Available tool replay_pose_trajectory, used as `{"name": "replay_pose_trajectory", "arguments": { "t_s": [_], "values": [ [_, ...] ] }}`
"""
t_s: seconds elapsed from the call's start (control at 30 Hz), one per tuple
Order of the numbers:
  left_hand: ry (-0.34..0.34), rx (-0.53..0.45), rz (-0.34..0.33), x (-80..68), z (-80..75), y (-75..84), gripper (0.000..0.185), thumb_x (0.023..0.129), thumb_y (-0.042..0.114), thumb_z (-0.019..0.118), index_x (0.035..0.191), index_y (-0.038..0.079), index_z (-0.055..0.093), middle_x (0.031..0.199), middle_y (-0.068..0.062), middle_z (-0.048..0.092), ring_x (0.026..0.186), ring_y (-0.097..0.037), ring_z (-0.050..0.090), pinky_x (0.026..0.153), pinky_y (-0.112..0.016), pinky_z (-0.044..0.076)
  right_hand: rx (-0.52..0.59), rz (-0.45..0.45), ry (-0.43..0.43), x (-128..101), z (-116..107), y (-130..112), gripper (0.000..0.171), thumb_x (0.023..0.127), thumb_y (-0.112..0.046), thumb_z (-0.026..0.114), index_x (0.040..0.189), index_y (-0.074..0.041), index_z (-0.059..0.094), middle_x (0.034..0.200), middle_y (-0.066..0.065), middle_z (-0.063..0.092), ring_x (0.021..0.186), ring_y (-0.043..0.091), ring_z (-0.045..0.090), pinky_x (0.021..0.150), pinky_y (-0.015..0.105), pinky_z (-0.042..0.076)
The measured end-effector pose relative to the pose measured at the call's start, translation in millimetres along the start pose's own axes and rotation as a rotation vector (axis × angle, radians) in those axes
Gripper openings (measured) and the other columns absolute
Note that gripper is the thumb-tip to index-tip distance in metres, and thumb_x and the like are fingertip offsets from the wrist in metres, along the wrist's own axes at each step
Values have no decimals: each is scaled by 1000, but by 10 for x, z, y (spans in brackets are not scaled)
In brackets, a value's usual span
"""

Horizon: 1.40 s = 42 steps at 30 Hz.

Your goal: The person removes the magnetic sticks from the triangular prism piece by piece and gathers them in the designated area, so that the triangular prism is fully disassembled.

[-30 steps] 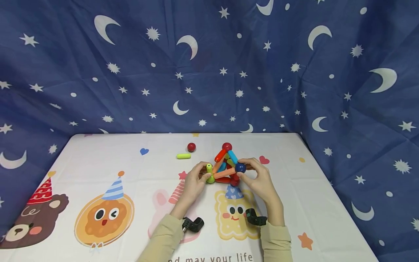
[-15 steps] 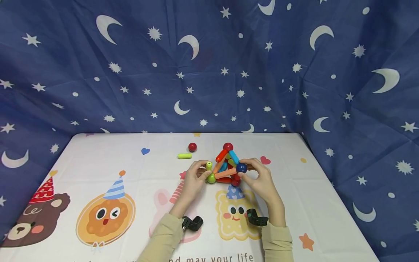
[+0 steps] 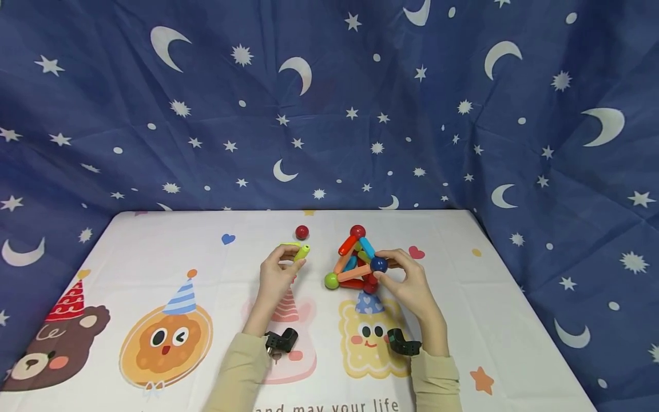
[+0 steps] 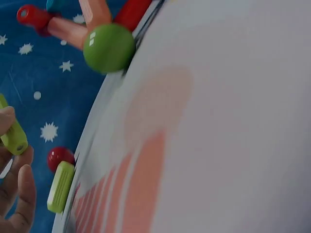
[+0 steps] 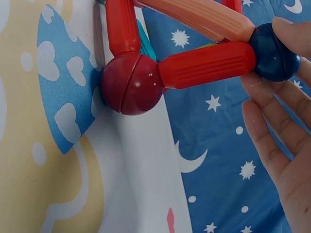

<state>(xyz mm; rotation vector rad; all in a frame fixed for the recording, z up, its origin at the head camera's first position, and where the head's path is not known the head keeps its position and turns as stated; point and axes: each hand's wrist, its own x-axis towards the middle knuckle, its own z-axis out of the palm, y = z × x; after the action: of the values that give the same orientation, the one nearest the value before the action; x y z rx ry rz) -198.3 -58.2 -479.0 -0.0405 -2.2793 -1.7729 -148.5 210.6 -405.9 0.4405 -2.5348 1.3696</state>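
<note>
A yellow-green rod [image 3: 302, 252] is pinched between the thumb and fingers of my left hand [image 3: 276, 277], held up off the table left of a frame of magnetic rods and balls. My right hand [image 3: 408, 278] grips the frame's dark blue ball [image 3: 378, 264] between thumb and fingers. From that ball an orange rod [image 3: 354, 273] runs to a green ball [image 3: 332, 280] resting low at the left corner. In the right wrist view a red rod [image 5: 208, 65] joins the blue ball to a dark red ball [image 5: 132, 84] near the tablecloth. Another red ball [image 3: 357, 231] tops the frame's far side.
A loose red ball [image 3: 301, 232] lies beyond my left hand. Beside it is a second yellow-green rod [image 4: 61, 187], partly hidden by the hand in the head view. A printed white tablecloth [image 3: 170, 246] covers the table, with a blue star-patterned curtain [image 3: 329, 114] behind.
My left hand has pulled away to the left from the green ball, taking the yellow-green rod off it. My right hand stays on the dark blue ball and the frame holds its place.
</note>
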Motion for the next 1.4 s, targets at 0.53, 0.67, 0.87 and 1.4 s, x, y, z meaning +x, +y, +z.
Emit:
{"name": "replay_pose_trajectory", "arguments": {
  "t_s": [0.53,0.67,0.87,1.4],
  "values": [
    [-253,505,70,356,-322,-113,23,77,2,74,99,5,67,96,-11,67,88,-27,59,82,-41,48,18,-34,14,29,52,346,36,82,-10,75,116,-15,66,108,0,67,94,13,60,91,25,48],
    [-278,548,77,373,-315,-112,22,77,1,74,99,4,68,96,-12,67,89,-27,59,84,-43,48,17,-33,17,24,49,340,36,81,-9,75,115,-15,66,107,0,67,94,13,61,91,25,48],
    [-279,562,64,366,-297,-114,23,78,-2,71,100,4,68,99,-13,67,90,-27,59,85,-44,47,11,-20,17,21,45,342,36,81,-10,75,115,-17,66,107,-1,67,93,12,60,91,26,48],
    [-157,525,-63,352,-312,-133,22,80,-1,69,102,2,67,97,-14,64,86,-25,58,80,-38,49,17,-12,11,18,49,349,36,81,-12,76,115,-16,66,109,0,67,95,14,60,93,50,48]
  ]
}}
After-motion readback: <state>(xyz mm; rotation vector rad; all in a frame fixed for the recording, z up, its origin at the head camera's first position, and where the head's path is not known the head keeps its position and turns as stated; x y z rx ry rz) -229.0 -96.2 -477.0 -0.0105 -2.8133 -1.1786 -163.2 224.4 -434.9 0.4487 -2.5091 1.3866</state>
